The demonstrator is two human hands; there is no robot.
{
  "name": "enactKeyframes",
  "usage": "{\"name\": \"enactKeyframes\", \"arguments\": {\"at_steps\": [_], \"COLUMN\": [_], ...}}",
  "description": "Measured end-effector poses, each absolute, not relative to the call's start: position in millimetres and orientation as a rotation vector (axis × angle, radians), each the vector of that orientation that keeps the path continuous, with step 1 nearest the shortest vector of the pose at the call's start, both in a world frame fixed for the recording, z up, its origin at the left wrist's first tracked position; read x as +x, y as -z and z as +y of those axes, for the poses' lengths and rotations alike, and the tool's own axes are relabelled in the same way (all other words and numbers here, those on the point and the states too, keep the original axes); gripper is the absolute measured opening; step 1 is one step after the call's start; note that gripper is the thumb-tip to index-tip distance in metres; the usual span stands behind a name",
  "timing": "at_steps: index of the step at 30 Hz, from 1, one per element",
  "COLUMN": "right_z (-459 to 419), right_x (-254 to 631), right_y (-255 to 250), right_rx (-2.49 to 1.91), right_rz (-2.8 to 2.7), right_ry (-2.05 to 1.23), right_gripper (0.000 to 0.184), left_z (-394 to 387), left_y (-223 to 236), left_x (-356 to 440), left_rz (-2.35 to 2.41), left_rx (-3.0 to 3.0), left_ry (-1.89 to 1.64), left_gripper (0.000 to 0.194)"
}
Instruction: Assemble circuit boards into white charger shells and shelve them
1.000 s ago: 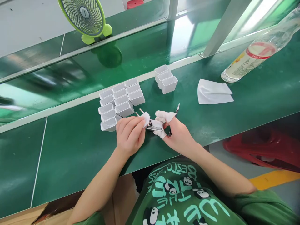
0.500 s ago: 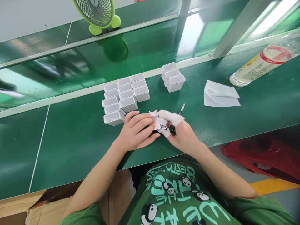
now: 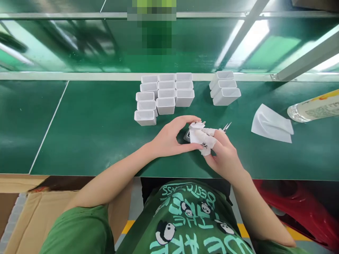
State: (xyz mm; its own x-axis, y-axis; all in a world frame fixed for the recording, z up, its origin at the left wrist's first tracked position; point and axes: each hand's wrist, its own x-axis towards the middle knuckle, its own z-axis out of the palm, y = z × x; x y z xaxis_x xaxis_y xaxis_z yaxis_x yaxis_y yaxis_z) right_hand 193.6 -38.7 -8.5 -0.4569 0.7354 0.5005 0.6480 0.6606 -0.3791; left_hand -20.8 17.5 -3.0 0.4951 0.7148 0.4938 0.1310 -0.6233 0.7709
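Both hands meet over the bench around a small white plug housing [image 3: 196,125] with metal pins at its top. My left hand [image 3: 172,137] grips it from the left, index finger at the top and thumb below. White wrappings cover fingertips of my right hand [image 3: 225,151], which closes on the housing from the right and hides much of it. A pointed metal tool, seemingly tweezers [image 3: 227,127], sticks out behind the right fingers; how it is held is hidden. A dark grey piece [image 3: 186,136] shows partly under the housing.
Open white rectangular cases [image 3: 165,106] stand in rows behind my hands, with three more cases [image 3: 227,97] to the right. A white sheet [image 3: 272,123] and a lying bottle [image 3: 315,107] are farther right. A cardboard box [image 3: 42,215] sits below the bench edge [image 3: 79,175] at left.
The view has turned and levelled. My left hand has gone from lying over the housing to curving around its left side. The right wrapped fingers now cover more of the housing's front.
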Motion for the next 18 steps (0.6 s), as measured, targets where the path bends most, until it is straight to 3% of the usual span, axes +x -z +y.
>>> {"name": "enactKeyframes", "arguments": {"at_steps": [2, 9, 12, 16, 18], "right_z": [-41, -44, -47, -51, -50], "right_x": [195, 194, 194, 194, 194], "right_y": [5, 9, 8, 11, 15], "right_rx": [-1.07, -1.09, -1.133, -1.15, -1.161], "right_rz": [-2.2, -2.138, -2.134, -2.093, -2.18], "right_ry": [-0.173, -0.114, -0.1, -0.058, -0.088], "right_gripper": [0.059, 0.062, 0.064, 0.061, 0.056], "left_z": [19, 22, 20, 16, 15], "left_y": [4, 7, 4, 2, 4], "left_x": [-22, -27, -27, -23, -21], "left_rz": [0.646, 0.546, 0.601, 0.615, 0.61], "left_rx": [2.022, 2.021, 2.054, 2.125, 2.17], "left_ry": [-1.185, -1.441, -1.344, -1.065, -1.0], "left_gripper": [0.069, 0.049, 0.048, 0.067, 0.065]}}
